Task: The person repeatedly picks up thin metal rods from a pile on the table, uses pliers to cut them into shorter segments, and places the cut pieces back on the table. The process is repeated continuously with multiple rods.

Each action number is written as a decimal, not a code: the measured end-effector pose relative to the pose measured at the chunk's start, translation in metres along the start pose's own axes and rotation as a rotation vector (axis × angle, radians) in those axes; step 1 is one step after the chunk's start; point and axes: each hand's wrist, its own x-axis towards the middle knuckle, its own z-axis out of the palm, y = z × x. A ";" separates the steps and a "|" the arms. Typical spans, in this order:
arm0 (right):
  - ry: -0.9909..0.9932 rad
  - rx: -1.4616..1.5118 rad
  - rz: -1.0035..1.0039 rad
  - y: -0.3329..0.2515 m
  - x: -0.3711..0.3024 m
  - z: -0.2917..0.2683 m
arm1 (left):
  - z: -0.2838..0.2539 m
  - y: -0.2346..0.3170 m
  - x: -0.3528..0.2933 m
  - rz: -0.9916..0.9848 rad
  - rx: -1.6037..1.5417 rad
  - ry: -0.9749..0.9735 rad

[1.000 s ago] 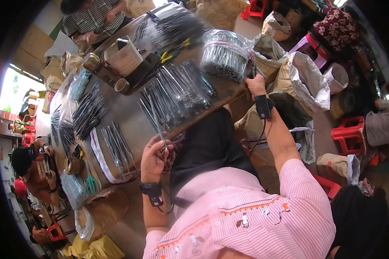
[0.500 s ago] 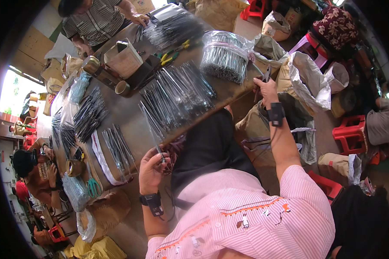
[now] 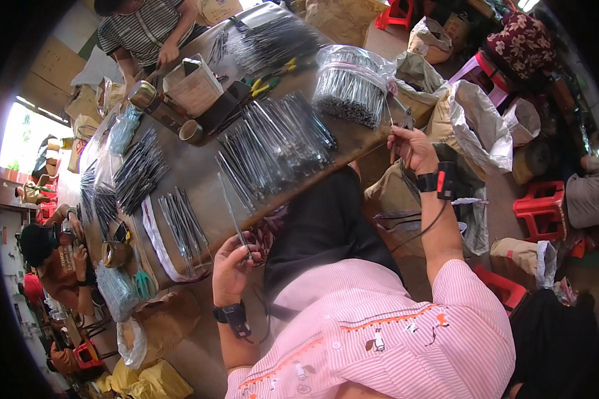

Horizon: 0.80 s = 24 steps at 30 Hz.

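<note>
My left hand [image 3: 231, 267], at the table's near edge, is closed around the lower end of a thin metal rod [image 3: 229, 203] that slants up over the tabletop. Beyond its tip lies a wide row of dark metal rods [image 3: 276, 146]. Farther right, my right hand [image 3: 414, 147] is closed on what look like pliers [image 3: 408, 120], their grey jaws sticking up past the fingers. A thin light strand [image 3: 389, 112] rises beside the fingers; whether they pinch it is unclear. Just left of that hand stands a round, plastic-wrapped bundle of thin silvery rods [image 3: 349, 93].
On the table [image 3: 180, 159] are an open carton [image 3: 193, 86], a metal flask [image 3: 143, 96], yellow-handled pliers [image 3: 265, 86] and green scissors [image 3: 144, 284]. Two co-workers sit at the far and left sides. Open sacks [image 3: 472, 126] and a red stool [image 3: 540, 209] stand at right.
My right hand has turned, its palm side now showing more, and the pliers have shifted with it. My left hand keeps its rod, which leans slightly differently. The far co-worker's hands have drawn together.
</note>
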 end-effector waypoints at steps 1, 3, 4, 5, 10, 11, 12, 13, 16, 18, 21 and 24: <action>-0.050 0.100 0.051 -0.004 -0.002 -0.002 | -0.001 -0.001 0.001 0.011 -0.009 -0.023; -0.172 0.300 0.085 -0.010 0.006 -0.002 | 0.000 -0.002 0.002 0.017 -0.014 -0.016; -0.195 0.346 0.079 -0.011 0.012 -0.001 | 0.003 -0.003 0.005 0.015 -0.001 -0.057; -0.274 0.404 0.078 -0.014 0.019 0.000 | 0.006 -0.005 0.009 0.014 0.013 -0.088; -0.170 0.549 0.104 -0.016 0.038 0.015 | 0.024 -0.013 0.019 -0.008 0.000 -0.219; -0.181 0.574 0.111 -0.014 0.031 0.017 | 0.026 -0.014 0.020 -0.017 0.006 -0.208; -0.229 0.537 0.111 -0.010 0.024 0.021 | 0.028 -0.015 0.020 -0.017 0.005 -0.205; -0.227 0.508 0.109 -0.004 0.014 0.026 | 0.030 -0.017 0.019 -0.027 0.011 -0.183; -0.155 0.165 0.002 0.012 -0.021 0.052 | 0.038 -0.023 0.020 -0.033 -0.001 -0.193; -0.198 0.056 -0.027 0.022 -0.048 0.077 | 0.044 -0.024 0.019 -0.033 0.057 -0.210; -0.250 -0.032 -0.046 0.042 -0.086 0.118 | 0.061 -0.028 0.019 -0.029 0.058 -0.235; -0.253 -0.124 -0.108 0.062 -0.114 0.149 | 0.077 -0.030 0.020 0.014 0.020 -0.304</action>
